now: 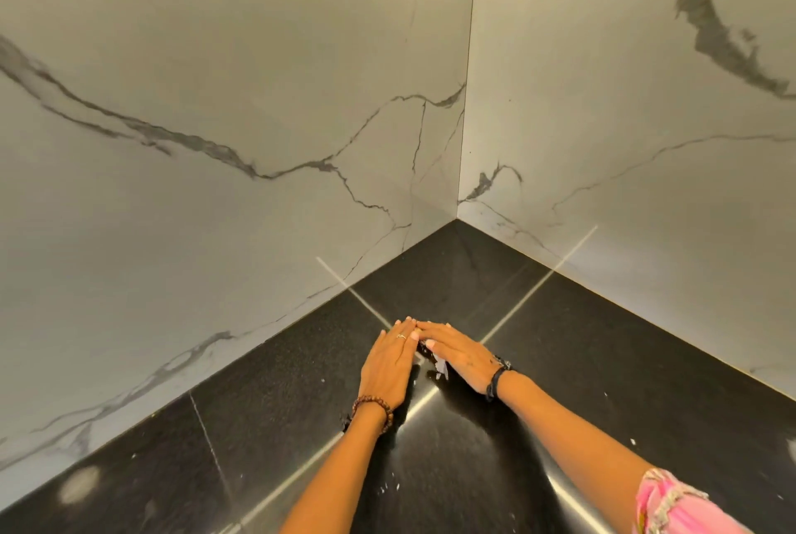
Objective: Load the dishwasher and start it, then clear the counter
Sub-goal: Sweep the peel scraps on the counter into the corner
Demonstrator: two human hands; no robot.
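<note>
Sweeping the black polished stone counter [267, 417] near its back corner, flat open left hand [387, 365] and right hand [461, 354] corral what may be white scraps [439, 367]; next, scoop them.

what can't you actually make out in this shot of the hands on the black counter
- Head view: the whitish scrap between the hands is mostly covered by the right hand; what it is cannot be told.
- What lies under the left hand is hidden by the palm.
- The white specks on the counter are too small to identify.
- The pink sleeve is cut off by the bottom edge.
- No dishwasher is in frame.
</note>
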